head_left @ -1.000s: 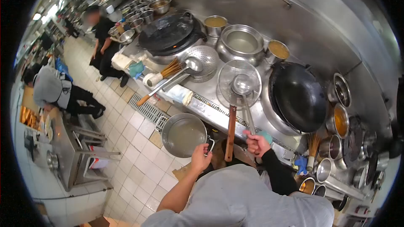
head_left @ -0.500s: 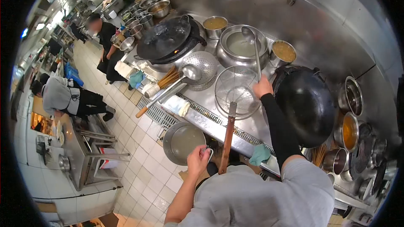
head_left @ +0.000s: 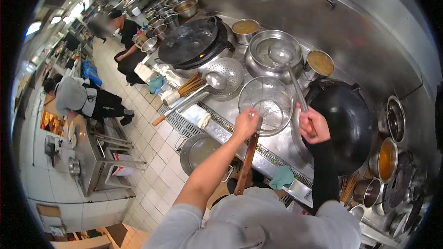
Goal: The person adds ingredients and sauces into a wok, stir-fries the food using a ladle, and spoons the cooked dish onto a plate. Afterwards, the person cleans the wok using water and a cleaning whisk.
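Observation:
My right hand (head_left: 315, 125) is wrapped round the handle of a ladle (head_left: 280, 54). The ladle's bowl is over a round metal pot (head_left: 255, 67) holding pale liquid. My left hand (head_left: 247, 122), fingers curled, is over the near left rim of a wire strainer (head_left: 265, 85), beside the top of its wooden handle (head_left: 248, 161). Whatever is in those fingers, if anything, is hidden. The strainer lies on the steel counter, its handle pointing toward my body. Below my left forearm stands a deep two-handled pot (head_left: 198, 152) of cloudy liquid.
A black wok (head_left: 344, 127) sits right of my right hand; another wok (head_left: 189, 41) is on a burner at the far left. A perforated strainer (head_left: 230, 71) with a second ladle (head_left: 215, 81) lies between. Two people, one in a grey top (head_left: 76, 94), are off to the left.
My left hand has left the deep pot's handle and risen to the strainer. My right hand has come nearer and right, and the ladle's bowl has turned and lowered over the round pot.

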`<state>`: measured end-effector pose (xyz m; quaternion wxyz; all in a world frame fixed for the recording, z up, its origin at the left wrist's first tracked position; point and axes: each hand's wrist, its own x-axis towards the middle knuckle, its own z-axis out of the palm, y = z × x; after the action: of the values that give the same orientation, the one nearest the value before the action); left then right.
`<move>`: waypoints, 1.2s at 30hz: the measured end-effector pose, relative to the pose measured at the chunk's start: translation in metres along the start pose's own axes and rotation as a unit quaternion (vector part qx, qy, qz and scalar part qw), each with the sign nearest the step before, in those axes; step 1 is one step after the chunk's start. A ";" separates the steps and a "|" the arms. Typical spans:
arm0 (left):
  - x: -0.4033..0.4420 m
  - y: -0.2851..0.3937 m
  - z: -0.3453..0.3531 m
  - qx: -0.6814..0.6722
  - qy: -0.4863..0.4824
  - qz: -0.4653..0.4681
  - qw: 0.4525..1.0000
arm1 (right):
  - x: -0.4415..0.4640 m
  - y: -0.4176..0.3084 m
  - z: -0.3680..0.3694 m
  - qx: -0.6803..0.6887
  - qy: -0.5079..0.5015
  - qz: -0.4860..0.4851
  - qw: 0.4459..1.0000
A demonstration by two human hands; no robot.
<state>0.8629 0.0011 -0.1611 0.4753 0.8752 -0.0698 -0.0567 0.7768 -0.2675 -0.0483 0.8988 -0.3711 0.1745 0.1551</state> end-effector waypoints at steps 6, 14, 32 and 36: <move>0.090 -0.004 0.083 0.080 0.036 -0.057 0.995 | -0.090 0.036 0.017 -0.018 0.047 0.022 0.999; 0.115 -0.005 0.095 0.242 0.014 -0.120 0.963 | -0.124 0.085 0.014 0.022 0.080 0.053 0.995; -0.021 0.030 0.044 -0.186 -0.255 -0.117 0.942 | -0.057 0.181 0.035 0.066 0.010 0.030 0.997; -0.023 0.023 0.024 -0.053 -0.179 -0.062 0.981 | 0.014 0.138 -0.032 -0.194 0.048 0.055 0.978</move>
<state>0.8349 -0.0277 -0.1539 0.4963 0.8273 -0.0960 -0.2451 0.7268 -0.1949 -0.1606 0.7907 -0.5350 0.2042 0.2167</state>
